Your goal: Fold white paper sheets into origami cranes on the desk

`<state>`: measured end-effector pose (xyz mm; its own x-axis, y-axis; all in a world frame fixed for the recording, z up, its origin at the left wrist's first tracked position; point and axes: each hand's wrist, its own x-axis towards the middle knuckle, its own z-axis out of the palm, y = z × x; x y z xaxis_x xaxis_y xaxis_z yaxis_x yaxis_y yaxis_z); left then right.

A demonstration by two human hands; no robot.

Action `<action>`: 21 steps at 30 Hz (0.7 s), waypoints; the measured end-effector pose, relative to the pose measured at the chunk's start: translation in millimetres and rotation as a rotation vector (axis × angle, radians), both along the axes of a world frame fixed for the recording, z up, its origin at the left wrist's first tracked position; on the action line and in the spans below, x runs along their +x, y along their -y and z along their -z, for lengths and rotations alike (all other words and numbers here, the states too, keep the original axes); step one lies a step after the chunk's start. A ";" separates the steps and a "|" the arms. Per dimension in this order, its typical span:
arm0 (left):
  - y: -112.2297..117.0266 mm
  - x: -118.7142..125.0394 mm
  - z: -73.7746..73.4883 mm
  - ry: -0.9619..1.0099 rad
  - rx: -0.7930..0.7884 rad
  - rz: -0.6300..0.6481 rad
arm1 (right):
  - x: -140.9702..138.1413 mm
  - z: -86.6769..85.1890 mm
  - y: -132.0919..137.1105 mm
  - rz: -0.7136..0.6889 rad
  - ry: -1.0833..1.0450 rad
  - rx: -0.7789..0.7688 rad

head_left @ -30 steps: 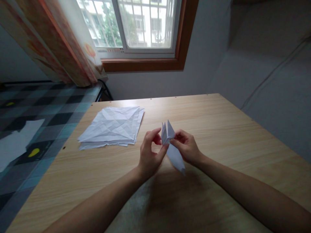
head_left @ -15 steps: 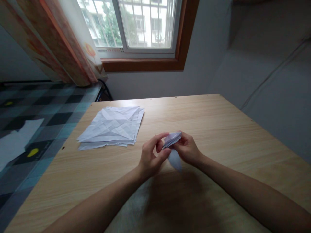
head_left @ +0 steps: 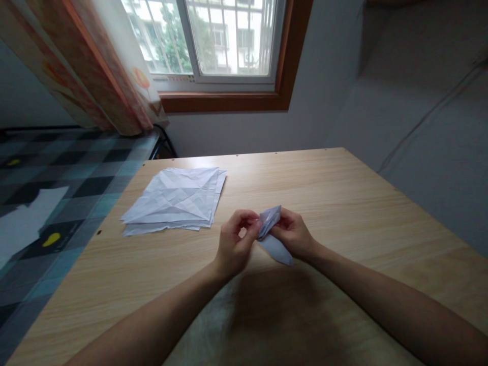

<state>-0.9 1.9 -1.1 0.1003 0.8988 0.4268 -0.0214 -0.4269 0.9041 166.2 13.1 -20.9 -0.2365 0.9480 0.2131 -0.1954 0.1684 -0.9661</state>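
Observation:
A small folded piece of white paper (head_left: 275, 244) is held above the wooden table (head_left: 343, 203), its pointed end aimed down and to the right. My left hand (head_left: 233, 243) pinches its upper flaps from the left with thumb and fingers closed. My right hand (head_left: 293, 233) grips the same piece from the right, fingers curled around its top. Both hands meet at the table's middle.
A stack of creased white paper sheets (head_left: 177, 199) lies on the table to the left of my hands. A bed with a checked cover (head_left: 57, 178) runs along the table's left edge. A window (head_left: 213, 40) and curtain (head_left: 87, 66) stand behind.
The paper's two upright flaps have been folded down and pressed flat between my fingers. My left thumb and fingers have closed onto it. Both hands stay in the same spot.

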 end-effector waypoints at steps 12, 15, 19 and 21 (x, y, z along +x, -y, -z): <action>-0.9 0.8 7.3 -0.042 0.035 -0.133 | -2.9 1.1 -2.8 -0.070 -0.064 -0.043; 0.1 1.3 3.8 -0.047 0.045 -0.101 | -2.3 -1.3 -2.5 -0.069 -0.033 -0.037; 2.3 1.4 -2.9 -0.079 0.015 0.073 | 1.6 -6.5 -0.2 -0.045 0.077 -0.029; 2.5 1.2 -3.9 -0.060 -0.024 0.145 | 3.0 -7.6 0.4 -0.070 0.078 -0.041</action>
<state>0.3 -0.7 2.8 0.2545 0.8829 0.3946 -0.0272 -0.4013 0.9155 169.2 12.7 -13.3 -0.3172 0.9360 0.1527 -0.1293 0.1168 -0.9847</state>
